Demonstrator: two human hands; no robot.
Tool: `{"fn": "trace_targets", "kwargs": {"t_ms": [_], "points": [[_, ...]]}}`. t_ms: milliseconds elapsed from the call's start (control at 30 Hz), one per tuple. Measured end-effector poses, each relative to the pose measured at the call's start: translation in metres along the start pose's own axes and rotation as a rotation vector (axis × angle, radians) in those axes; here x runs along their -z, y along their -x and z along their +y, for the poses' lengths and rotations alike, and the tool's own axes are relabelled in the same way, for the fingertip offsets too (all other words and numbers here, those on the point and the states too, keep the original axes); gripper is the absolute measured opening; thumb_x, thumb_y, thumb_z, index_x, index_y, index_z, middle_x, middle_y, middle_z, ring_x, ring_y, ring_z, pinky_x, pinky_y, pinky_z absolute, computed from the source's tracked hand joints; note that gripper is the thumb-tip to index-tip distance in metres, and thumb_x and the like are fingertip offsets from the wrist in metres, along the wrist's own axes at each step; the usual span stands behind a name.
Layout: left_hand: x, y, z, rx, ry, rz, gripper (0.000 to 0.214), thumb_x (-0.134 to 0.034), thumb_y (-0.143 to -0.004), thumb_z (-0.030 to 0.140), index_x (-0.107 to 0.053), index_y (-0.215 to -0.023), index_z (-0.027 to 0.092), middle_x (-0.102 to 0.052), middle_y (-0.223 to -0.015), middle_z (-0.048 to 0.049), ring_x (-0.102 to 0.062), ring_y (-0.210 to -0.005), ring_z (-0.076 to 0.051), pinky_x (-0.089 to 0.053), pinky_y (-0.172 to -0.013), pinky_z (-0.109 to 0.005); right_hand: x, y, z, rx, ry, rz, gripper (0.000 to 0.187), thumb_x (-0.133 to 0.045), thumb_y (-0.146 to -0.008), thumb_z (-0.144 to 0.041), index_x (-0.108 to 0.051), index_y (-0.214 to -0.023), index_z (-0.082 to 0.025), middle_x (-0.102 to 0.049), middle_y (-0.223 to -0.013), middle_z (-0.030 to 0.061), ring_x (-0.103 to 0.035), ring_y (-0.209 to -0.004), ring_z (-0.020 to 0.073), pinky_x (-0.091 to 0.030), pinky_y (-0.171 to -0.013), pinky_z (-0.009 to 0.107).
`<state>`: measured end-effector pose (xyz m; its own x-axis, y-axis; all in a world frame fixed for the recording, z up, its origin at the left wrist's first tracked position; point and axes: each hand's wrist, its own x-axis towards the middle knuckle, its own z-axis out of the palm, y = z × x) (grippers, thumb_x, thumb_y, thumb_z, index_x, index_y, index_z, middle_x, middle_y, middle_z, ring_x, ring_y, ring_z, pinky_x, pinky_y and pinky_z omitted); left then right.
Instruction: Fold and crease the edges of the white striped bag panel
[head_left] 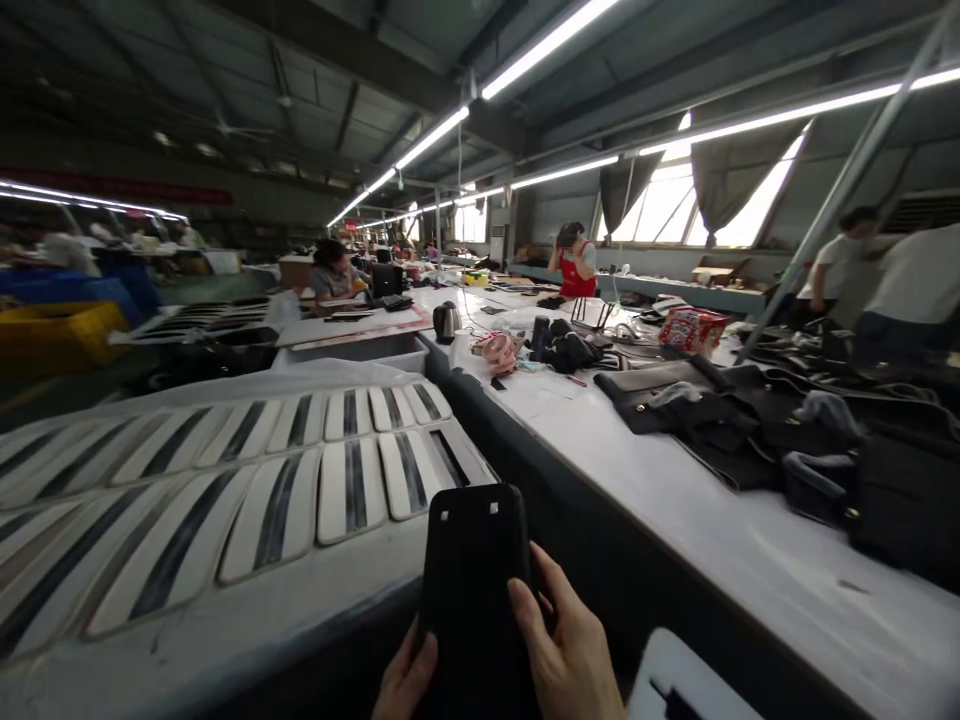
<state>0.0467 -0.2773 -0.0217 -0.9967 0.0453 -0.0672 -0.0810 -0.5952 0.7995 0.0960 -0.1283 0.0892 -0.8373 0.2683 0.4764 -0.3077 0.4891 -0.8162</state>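
Observation:
A black flat panel with rounded corners and two small square cut-outs near its far edge is held upright in front of me. My left hand grips its lower left edge, thumb on the near face; the other fingers are mostly hidden. On the right edge, my right hand has its thumb on the face and its fingers curled behind. Left of the panel, rows of white rounded panels with dark centre strips lie on a covered table. A white piece with a dark mark shows at bottom right.
A long white worktable runs along the right, bearing black bags, a kettle, a pink fan and a red box. One person in a red apron stands beyond it. A slanted pole rises at right.

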Motion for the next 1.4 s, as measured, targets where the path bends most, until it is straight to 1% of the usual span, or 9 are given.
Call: {"fn": "trace_targets", "kwargs": {"t_ms": [200, 367, 433, 567, 667, 800, 933, 1133, 1400], "points": [[-0.023, -0.004, 0.032, -0.237, 0.047, -0.125, 0.055, -0.078, -0.068, 0.05, -0.07, -0.113, 0.019, -0.069, -0.12, -0.0088, -0.055, -0.124, -0.033, -0.041, -0.11, -0.043, -0.004, -0.008, -0.02, 0.142, 0.177, 0.051, 0.052, -0.049, -0.09, -0.047, -0.056, -0.132, -0.017, -0.06, -0.127, 0.0128, -0.057, -0.117, 0.0277, -0.051, -0.098, 0.037], [-0.031, 0.0, 0.052, -0.219, 0.02, -0.166, 0.061, -0.074, -0.073, 0.049, -0.062, -0.125, 0.021, -0.068, -0.122, -0.0077, -0.059, -0.118, -0.032, -0.047, -0.104, -0.044, -0.003, -0.015, -0.037, 0.158, 0.265, 0.065, 0.046, -0.044, -0.093, -0.046, -0.06, -0.124, -0.016, -0.064, -0.107, 0.0102, -0.066, -0.089, 0.0211, -0.057, -0.074, 0.029], [-0.031, 0.0, 0.061, -0.212, 0.032, -0.163, 0.062, -0.074, -0.072, 0.049, -0.06, -0.127, 0.022, -0.069, -0.119, -0.0064, -0.062, -0.114, -0.031, -0.049, -0.102, -0.042, -0.006, -0.016, -0.037, 0.196, 0.299, 0.057, 0.047, -0.046, -0.093, -0.043, -0.056, -0.13, -0.016, -0.065, -0.111, 0.0104, -0.066, -0.095, 0.0218, -0.057, -0.075, 0.029], [-0.027, 0.0, 0.086, -0.318, -0.057, -0.091, 0.061, -0.076, -0.07, 0.05, -0.062, -0.122, 0.02, -0.07, -0.116, -0.0064, -0.063, -0.112, -0.031, -0.052, -0.097, -0.04, -0.017, -0.022, -0.036, 0.386, 0.348, 0.063, 0.053, -0.049, -0.093, -0.038, -0.047, -0.14, -0.014, -0.056, -0.135, 0.0114, -0.053, -0.125, 0.0262, -0.05, -0.101, 0.037], [-0.026, 0.002, 0.098, -0.434, -0.142, -0.078, 0.061, -0.075, -0.072, 0.049, -0.062, -0.123, 0.02, -0.069, -0.12, -0.007, -0.061, -0.115, -0.031, -0.051, -0.098, -0.037, -0.023, -0.025, -0.036, 0.411, 0.335, 0.068, 0.059, -0.051, -0.091, -0.038, -0.041, -0.144, -0.012, -0.054, -0.137, 0.014, -0.053, -0.125, 0.0301, -0.05, -0.101, 0.043], [-0.032, -0.001, 0.084, -0.483, -0.239, -0.082, 0.054, -0.072, -0.076, 0.048, -0.063, -0.121, 0.021, -0.068, -0.122, -0.0074, -0.062, -0.115, -0.03, -0.05, -0.098, -0.035, -0.022, -0.022, -0.031, 0.152, 0.262, 0.193, 0.059, -0.056, -0.085, -0.05, -0.055, -0.131, -0.014, -0.07, -0.107, 0.0159, -0.067, -0.097, 0.0347, -0.055, -0.08, 0.044], [-0.041, -0.003, 0.051, -0.461, -0.317, -0.101, 0.044, -0.069, -0.079, 0.049, -0.069, -0.113, 0.021, -0.07, -0.116, -0.0057, -0.062, -0.112, -0.029, -0.049, -0.098, -0.034, -0.008, -0.012, -0.013, -0.061, 0.249, 0.219, 0.048, -0.048, -0.087, -0.06, -0.06, -0.11, -0.019, -0.069, -0.076, 0.0059, -0.064, -0.066, 0.0263, -0.049, -0.061, 0.036], [-0.05, 0.011, 0.02, -0.439, -0.365, -0.144, 0.041, -0.068, -0.079, 0.049, -0.072, -0.108, 0.02, -0.072, -0.109, -0.0046, -0.064, -0.106, -0.027, -0.049, -0.096, -0.032, 0.015, 0.012, 0.023, -0.122, 0.1, 0.302, 0.043, -0.04, -0.092, -0.062, -0.054, -0.084, -0.021, -0.062, -0.073, 0.002, -0.056, -0.067, 0.0193, -0.043, -0.062, 0.03], [-0.066, 0.015, -0.001, -0.296, -0.344, -0.263, 0.044, -0.068, -0.078, 0.052, -0.073, -0.107, 0.019, -0.073, -0.105, -0.0048, -0.065, -0.102, -0.028, -0.052, -0.09, -0.031, 0.035, 0.038, 0.032, -0.125, 0.074, 0.47, 0.045, -0.042, -0.091, -0.062, -0.05, -0.073, -0.022, -0.049, -0.061, -0.0019, -0.044, -0.054, 0.0149, -0.037, -0.052, 0.027]]}}
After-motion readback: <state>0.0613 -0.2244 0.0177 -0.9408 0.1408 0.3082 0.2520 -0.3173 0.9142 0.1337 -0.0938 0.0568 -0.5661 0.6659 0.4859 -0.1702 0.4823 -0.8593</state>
